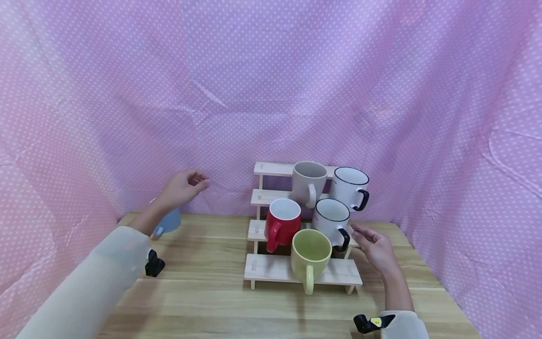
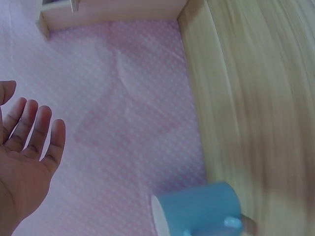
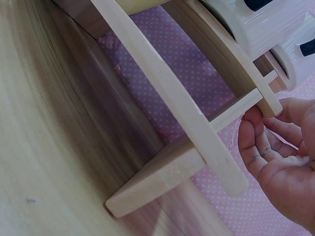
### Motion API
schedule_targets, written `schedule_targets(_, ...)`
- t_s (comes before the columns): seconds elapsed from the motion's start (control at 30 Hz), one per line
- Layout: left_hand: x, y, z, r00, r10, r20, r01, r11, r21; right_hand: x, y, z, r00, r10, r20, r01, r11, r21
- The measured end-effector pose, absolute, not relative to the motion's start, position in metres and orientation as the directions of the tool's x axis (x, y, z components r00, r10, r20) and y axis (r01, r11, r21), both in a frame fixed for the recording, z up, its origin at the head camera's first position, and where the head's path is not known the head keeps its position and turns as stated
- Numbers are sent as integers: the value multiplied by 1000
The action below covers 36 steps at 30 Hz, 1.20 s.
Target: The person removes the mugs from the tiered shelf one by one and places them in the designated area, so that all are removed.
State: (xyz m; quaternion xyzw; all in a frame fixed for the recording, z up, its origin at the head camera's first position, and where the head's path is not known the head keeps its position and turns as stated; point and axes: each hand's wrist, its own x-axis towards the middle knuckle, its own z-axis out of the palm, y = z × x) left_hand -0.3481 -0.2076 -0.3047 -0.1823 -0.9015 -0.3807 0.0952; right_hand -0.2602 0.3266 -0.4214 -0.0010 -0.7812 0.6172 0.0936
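Note:
My left hand (image 1: pixel 181 190) hovers in the air at the left, its fingers loosely bent and holding nothing. Below it, partly hidden by the wrist, a light blue mug (image 1: pixel 171 220) stands on the table; the left wrist view shows the mug apart from the fingers. With fingertips and thumb, my right hand (image 1: pixel 378 252) pinches the right end of a step of the wooden tiered stand (image 1: pixel 271 266). On the stand are a yellow-green mug (image 1: pixel 300 267), a red mug (image 1: pixel 285 231), a grey mug (image 1: pixel 302 186) and two white mugs with black rims and handles, one lower (image 1: pixel 327 225) and one higher (image 1: pixel 344 189).
The wood-grain table (image 1: pixel 203 292) carries the stand right of the middle. Pink cloth with white dots (image 1: pixel 237 94) hangs behind and at both sides. Black wrist devices (image 1: pixel 154 263) sit at both sleeves.

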Motion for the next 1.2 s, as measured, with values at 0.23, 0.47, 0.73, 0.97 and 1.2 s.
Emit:
schedule_targets(0.23, -343, -180, -298, -885, 338, 320, 465, 592, 658, -260, 326, -422, -982, 120, 148, -115, 246, -962)
schedule_targets(0.47, -330, -142, -286, -853, 396, 340, 515, 529, 674, -259, 326, -421, -984, 111, 138, -108, 241, -965)
schedule_targets(0.73, -327, -106, -280, -808, 473, 352, 567, 461, 683, -260, 327, -423, -983, 115, 140, -105, 267, -958)
schedule_targets(0.97, -323, -83, -276, -779, 527, 340, 588, 426, 687, -261, 327, -424, -983, 117, 143, -109, 258, -960)
schedule_targets(1.2, -317, -60, -271, -768, 552, 326, 588, 405, 700, -261, 328, -425, -984, 104, 145, -113, 264, -958)
